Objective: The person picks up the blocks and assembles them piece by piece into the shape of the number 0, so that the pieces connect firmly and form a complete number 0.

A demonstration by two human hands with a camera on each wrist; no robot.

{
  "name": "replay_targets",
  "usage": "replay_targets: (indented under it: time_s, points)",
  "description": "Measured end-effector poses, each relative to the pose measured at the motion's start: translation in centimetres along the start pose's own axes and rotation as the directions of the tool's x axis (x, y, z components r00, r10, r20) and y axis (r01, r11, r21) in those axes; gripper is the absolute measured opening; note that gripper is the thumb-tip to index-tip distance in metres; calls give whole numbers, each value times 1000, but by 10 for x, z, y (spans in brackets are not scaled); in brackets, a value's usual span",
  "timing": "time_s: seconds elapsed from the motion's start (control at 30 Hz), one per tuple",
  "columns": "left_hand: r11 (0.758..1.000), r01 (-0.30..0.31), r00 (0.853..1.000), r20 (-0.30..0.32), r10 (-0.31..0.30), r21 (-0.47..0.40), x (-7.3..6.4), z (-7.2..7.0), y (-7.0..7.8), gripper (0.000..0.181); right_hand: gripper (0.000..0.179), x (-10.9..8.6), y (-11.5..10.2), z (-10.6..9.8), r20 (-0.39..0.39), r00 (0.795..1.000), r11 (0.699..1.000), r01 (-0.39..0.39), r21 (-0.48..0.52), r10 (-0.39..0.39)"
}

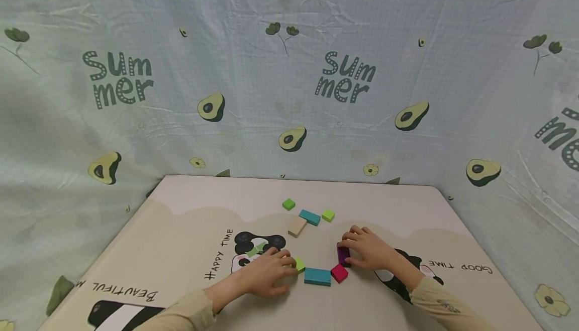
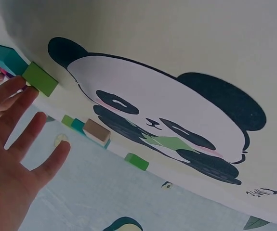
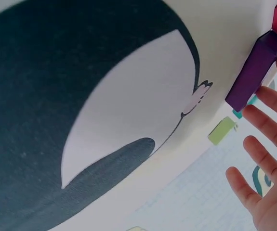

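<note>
In the head view my left hand (image 1: 270,273) reaches in from the left, fingertips right at a light green block (image 1: 299,264). Its fingers are spread and fairly straight in the left wrist view, with the tips against that block's side. My right hand (image 1: 367,248) is at a purple block (image 3: 255,72), fingertips along one side and at one end; the fingers look loosely extended. A red block (image 1: 339,272) meets the purple block's near end. Between the red and light green blocks lies a teal block (image 1: 317,277), so these blocks form a curved row.
Farther back lie a second teal block (image 1: 309,217), a wooden-coloured block (image 1: 297,227) against it, a green block (image 1: 288,204) and another light green block (image 1: 327,215). The tabletop (image 1: 362,301) bears panda prints and lettering. A printed curtain (image 1: 253,70) hangs behind its far edge.
</note>
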State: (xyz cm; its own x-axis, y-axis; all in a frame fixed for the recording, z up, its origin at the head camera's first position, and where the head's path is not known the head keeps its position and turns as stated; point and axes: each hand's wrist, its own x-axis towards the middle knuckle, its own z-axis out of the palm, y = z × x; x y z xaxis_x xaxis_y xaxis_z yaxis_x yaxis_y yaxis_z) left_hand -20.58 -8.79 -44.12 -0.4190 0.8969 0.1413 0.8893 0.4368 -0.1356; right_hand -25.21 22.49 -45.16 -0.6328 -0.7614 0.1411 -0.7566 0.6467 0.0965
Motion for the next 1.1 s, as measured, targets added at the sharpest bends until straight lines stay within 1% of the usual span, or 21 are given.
replay_targets:
  time_s: [0.17, 0.27, 0.4, 0.57, 0.77, 0.9, 1.0, 1.1]
  points:
    - [1000, 18, 1000, 13, -18, -5, 1, 2, -2, 29, 35, 2, -1, -1, 2, 1000, 1000, 13, -20, -13]
    - [1000, 18, 1000, 17, -18, 6, 2, 2, -3, 29, 35, 3, -1, -1, 4, 1000, 1000, 15, -20, -14]
    - [1000, 13, 1000, 1, -13, -7, 3, 1, -6, 27, 35, 3, -1, -1, 11, 1000, 1000, 17, -24, -16]
    - [1000, 11, 999, -46, -12, -16, 6, -1, -11, 26, 35, 3, 0, 0, 28, 1000, 1000, 7, -9, -7]
    - [999, 38, 994, -103, -37, 10, 10, 1, -24, 25, 35, 2, 0, 0, 39, 999, 1000, -3, 20, 2]
    - [998, 57, 989, -138, -55, 8, 11, 5, -35, 23, 34, 2, -1, -1, 41, 999, 1000, -4, 30, 3]
    - [997, 77, 987, -145, -76, 0, 11, 8, -43, 23, 34, 2, -1, -2, 43, 999, 999, -7, 31, 6]
    - [993, 117, 983, -139, -117, -15, 12, 9, -51, 26, 34, 2, -1, -2, 37, 999, 1000, -6, 30, 5]
